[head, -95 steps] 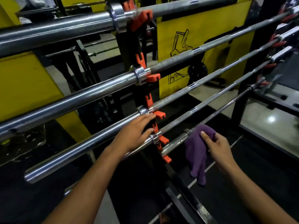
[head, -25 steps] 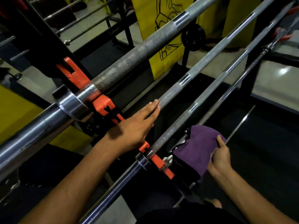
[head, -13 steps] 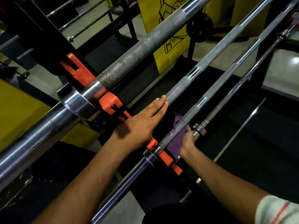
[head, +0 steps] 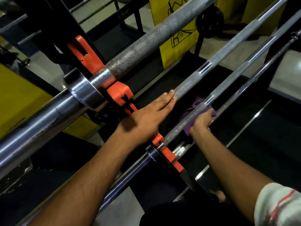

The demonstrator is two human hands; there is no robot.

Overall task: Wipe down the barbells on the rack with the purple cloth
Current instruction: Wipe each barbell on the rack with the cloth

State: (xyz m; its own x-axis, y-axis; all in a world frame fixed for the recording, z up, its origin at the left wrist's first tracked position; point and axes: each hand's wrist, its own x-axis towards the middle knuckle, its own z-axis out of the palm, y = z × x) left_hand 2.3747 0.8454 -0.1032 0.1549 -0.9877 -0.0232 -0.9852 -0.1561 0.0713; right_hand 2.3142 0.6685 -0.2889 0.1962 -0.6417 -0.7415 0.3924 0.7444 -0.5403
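Observation:
Several steel barbells lie across a black rack on orange hooks point(head: 121, 93). My left hand point(head: 146, 118) rests flat, fingers straight, on the second bar point(head: 192, 80), close to its hook. My right hand point(head: 202, 122) grips the purple cloth point(head: 196, 103), wrapped under and around the third bar point(head: 228, 82), a little way up from its collar. Most of the cloth is hidden behind that bar and my fingers. The thick top bar point(head: 154, 39) runs above both hands. A thinner lowest bar point(head: 244, 88) passes just right of my right hand.
Yellow panels point(head: 177, 51) stand behind the rack, and a black weight plate point(head: 210, 24) leans at the far right. Black rubber matting point(head: 260, 144) with a light line covers the floor below. The rack's black upright point(head: 53, 23) rises at the upper left.
My right hand left the lowest bar, brought the purple cloth up to the third bar and slid it a little farther along. My left hand stayed on the second bar.

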